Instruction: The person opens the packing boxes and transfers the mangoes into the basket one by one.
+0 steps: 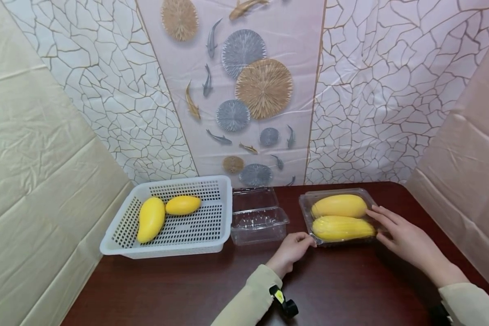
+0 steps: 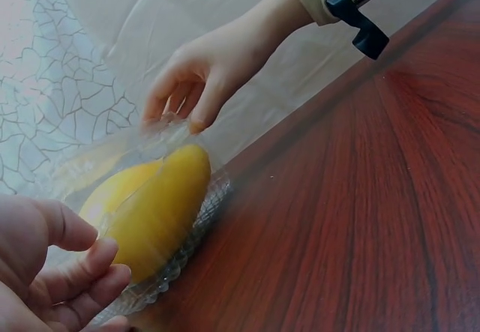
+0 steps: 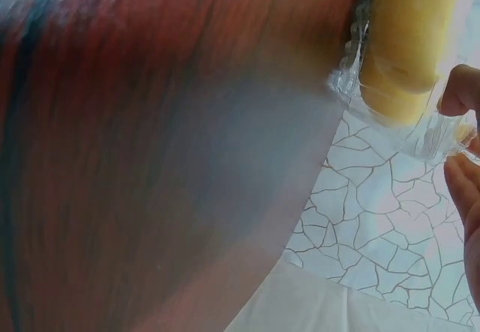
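Observation:
A transparent plastic clamshell box (image 1: 305, 212) sits at the right of the table with two yellow mangoes inside, one mango (image 1: 339, 206) behind the other mango (image 1: 343, 228). Its lid lies over the fruit; whether it is latched cannot be told. My left hand (image 1: 291, 251) pinches the box's front left corner between thumb and curled fingers. At the right end, my right hand (image 1: 409, 242) holds the box edge, its thumb (image 2: 210, 107) in front and its fingers behind in the left wrist view. The right wrist view shows only part of that hand beside the plastic.
A white perforated basket (image 1: 163, 250) stands at the left, holding a larger mango (image 1: 151, 220) and a smaller mango (image 1: 183, 205). Between basket and box lies a second transparent clamshell (image 1: 257, 234) with its lid raised. Patterned cloth walls (image 1: 354, 113) enclose the dark red table (image 1: 330, 285).

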`<state>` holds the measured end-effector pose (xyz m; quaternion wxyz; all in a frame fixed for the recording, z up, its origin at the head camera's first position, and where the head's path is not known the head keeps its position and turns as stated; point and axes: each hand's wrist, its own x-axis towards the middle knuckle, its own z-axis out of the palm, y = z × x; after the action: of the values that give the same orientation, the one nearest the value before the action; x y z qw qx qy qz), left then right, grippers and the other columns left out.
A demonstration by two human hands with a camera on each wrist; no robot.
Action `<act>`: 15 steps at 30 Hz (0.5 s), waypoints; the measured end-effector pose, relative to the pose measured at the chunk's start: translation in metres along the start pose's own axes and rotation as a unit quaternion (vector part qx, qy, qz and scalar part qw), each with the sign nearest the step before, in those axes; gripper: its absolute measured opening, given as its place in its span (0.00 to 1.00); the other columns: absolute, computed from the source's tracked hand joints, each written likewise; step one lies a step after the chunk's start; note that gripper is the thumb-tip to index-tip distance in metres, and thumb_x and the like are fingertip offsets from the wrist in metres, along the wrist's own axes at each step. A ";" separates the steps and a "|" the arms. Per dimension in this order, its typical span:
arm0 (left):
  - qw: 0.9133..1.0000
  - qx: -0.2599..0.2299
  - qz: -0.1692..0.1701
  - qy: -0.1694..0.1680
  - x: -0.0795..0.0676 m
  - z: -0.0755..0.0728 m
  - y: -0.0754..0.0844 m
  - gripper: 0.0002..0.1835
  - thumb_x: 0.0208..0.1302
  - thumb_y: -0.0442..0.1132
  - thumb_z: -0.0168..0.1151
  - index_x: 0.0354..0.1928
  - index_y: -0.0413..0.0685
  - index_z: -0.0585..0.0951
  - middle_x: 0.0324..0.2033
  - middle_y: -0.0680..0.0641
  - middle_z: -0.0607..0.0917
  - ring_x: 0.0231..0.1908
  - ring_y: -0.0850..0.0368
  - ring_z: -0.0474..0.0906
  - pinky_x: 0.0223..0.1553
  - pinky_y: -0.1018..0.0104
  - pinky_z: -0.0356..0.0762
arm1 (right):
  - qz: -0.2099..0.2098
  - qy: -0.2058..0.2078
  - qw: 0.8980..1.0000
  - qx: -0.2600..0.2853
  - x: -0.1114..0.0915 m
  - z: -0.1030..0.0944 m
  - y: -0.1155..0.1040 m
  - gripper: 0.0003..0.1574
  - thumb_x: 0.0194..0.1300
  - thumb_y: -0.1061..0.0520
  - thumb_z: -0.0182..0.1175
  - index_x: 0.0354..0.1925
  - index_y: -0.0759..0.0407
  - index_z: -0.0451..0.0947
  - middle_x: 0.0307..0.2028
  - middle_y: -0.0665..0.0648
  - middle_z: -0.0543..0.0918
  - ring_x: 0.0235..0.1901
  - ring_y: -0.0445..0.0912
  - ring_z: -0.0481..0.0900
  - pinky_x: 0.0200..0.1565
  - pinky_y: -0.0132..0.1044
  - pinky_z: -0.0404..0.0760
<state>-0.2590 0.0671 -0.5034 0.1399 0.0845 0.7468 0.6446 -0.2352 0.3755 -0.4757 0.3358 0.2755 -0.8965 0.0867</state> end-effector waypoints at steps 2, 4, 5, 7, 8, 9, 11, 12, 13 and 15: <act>1.000 -0.005 0.002 0.004 0.000 0.001 0.000 0.08 0.62 0.37 0.61 0.28 0.43 0.85 0.29 0.56 0.83 0.28 0.61 0.66 0.33 0.68 0.65 | -0.004 0.005 1.000 -0.002 0.000 0.001 -0.001 0.45 0.75 0.30 0.30 0.66 0.58 0.74 0.60 0.66 0.78 0.67 0.47 0.71 0.35 0.50 0.81; 1.000 -0.009 0.002 0.006 -0.001 0.001 0.000 0.08 0.62 0.37 0.61 0.28 0.42 0.85 0.29 0.56 0.83 0.28 0.62 0.67 0.34 0.68 0.65 | -0.006 0.009 1.000 -0.002 0.001 0.001 -0.001 0.44 0.76 0.31 0.31 0.66 0.58 0.74 0.60 0.67 0.78 0.69 0.42 0.66 0.35 0.50 0.81; 1.000 -0.010 0.002 0.005 -0.001 0.001 0.000 0.08 0.62 0.37 0.61 0.28 0.42 0.85 0.29 0.56 0.83 0.29 0.62 0.67 0.34 0.68 0.65 | -0.008 0.010 1.000 -0.004 0.001 0.002 -0.001 0.44 0.76 0.31 0.31 0.66 0.59 0.73 0.60 0.67 0.78 0.69 0.42 0.66 0.35 0.49 0.82; 1.000 -0.012 0.003 0.004 -0.001 0.001 0.000 0.08 0.62 0.37 0.61 0.28 0.42 0.85 0.29 0.56 0.83 0.29 0.62 0.68 0.35 0.69 0.66 | -0.010 0.010 1.000 -0.007 0.001 0.002 -0.001 0.45 0.77 0.31 0.31 0.66 0.59 0.74 0.59 0.68 0.78 0.64 0.46 0.74 0.34 0.48 0.82; 1.000 -0.012 0.003 0.003 -0.001 0.000 0.000 0.08 0.62 0.36 0.61 0.29 0.41 0.85 0.30 0.56 0.83 0.30 0.62 0.69 0.35 0.69 0.67 | -0.013 0.009 1.000 -0.008 0.002 0.002 -0.001 0.45 0.77 0.31 0.30 0.65 0.60 0.74 0.59 0.68 0.79 0.60 0.49 0.78 0.34 0.48 0.82; 1.000 -0.014 0.002 0.002 -0.001 0.000 0.000 0.08 0.62 0.36 0.61 0.29 0.41 0.85 0.30 0.56 0.83 0.30 0.62 0.69 0.35 0.69 0.67 | -0.015 0.007 1.000 -0.008 0.002 0.001 -0.001 0.46 0.76 0.30 0.30 0.65 0.60 0.74 0.58 0.69 0.79 0.54 0.51 0.83 0.34 0.47 0.82; 1.000 -0.016 0.001 0.002 -0.001 0.000 0.000 0.08 0.63 0.36 0.61 0.29 0.41 0.85 0.30 0.56 0.84 0.30 0.62 0.69 0.35 0.69 0.66 | -0.020 0.004 1.000 -0.004 0.003 0.001 -0.001 0.47 0.75 0.30 0.28 0.65 0.60 0.75 0.56 0.71 0.79 0.43 0.55 0.87 0.33 0.46 0.82; 1.000 -0.017 0.000 0.001 -0.001 0.000 0.000 0.08 0.63 0.36 0.61 0.29 0.41 0.85 0.30 0.55 0.84 0.30 0.62 0.69 0.35 0.69 0.66 | -0.023 0.003 1.000 -0.002 0.003 0.001 0.000 0.47 0.75 0.30 0.29 0.64 0.61 0.75 0.56 0.72 0.79 0.39 0.57 0.87 0.32 0.46 0.82; 1.000 -0.018 0.000 0.000 -0.001 0.000 0.000 0.08 0.62 0.36 0.61 0.29 0.41 0.85 0.30 0.55 0.83 0.30 0.62 0.69 0.35 0.69 0.66 | -0.026 0.002 1.000 0.001 0.004 0.001 0.000 0.47 0.75 0.30 0.29 0.64 0.61 0.75 0.55 0.72 0.79 0.38 0.57 0.87 0.31 0.45 0.82; 1.000 -0.020 0.001 0.000 -0.001 0.000 0.001 0.08 0.62 0.36 0.61 0.29 0.41 0.85 0.31 0.55 0.84 0.30 0.62 0.68 0.35 0.69 0.66 | -0.027 0.003 1.000 0.003 0.004 0.001 0.002 0.47 0.74 0.30 0.30 0.64 0.60 0.75 0.55 0.72 0.80 0.45 0.54 0.87 0.30 0.44 0.82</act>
<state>-0.2580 0.0667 -0.5023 0.1412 0.0828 0.7337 0.6594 -0.2392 0.3748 -0.4739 0.3398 0.3001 -0.8877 0.0806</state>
